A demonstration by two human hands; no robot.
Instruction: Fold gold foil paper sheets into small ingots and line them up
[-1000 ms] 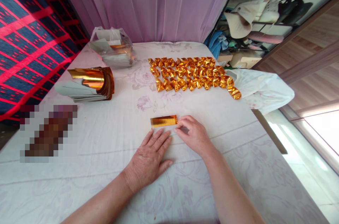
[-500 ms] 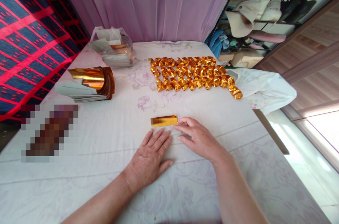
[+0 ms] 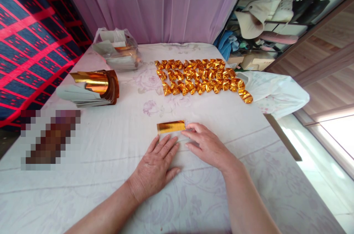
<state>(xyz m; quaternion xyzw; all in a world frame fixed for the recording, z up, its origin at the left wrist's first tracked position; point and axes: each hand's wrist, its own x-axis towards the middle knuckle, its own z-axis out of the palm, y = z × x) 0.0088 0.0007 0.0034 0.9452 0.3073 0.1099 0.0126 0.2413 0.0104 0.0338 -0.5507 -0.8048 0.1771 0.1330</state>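
Resting left hand [image 3: 155,167]: flat, fingers spread, on white floral-cloth desk [image 3: 110,152].
Right hand [image 3: 206,145]: open, fingertips touching folded gold foil strip [image 3: 170,126], frame centre.
Clear plastic bag [image 3: 117,49], upper left: grey and gold sheets.

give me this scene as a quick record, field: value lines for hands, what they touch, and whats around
left hand: flat on the white cloth, fingers spread, just below the gold strip
right hand: open, fingertips at the right end of the gold strip
gold strip: folded, lying flat
folded gold pieces: in rows, farther back
gold sheet stack: left side
plastic bag: far left, holds paper
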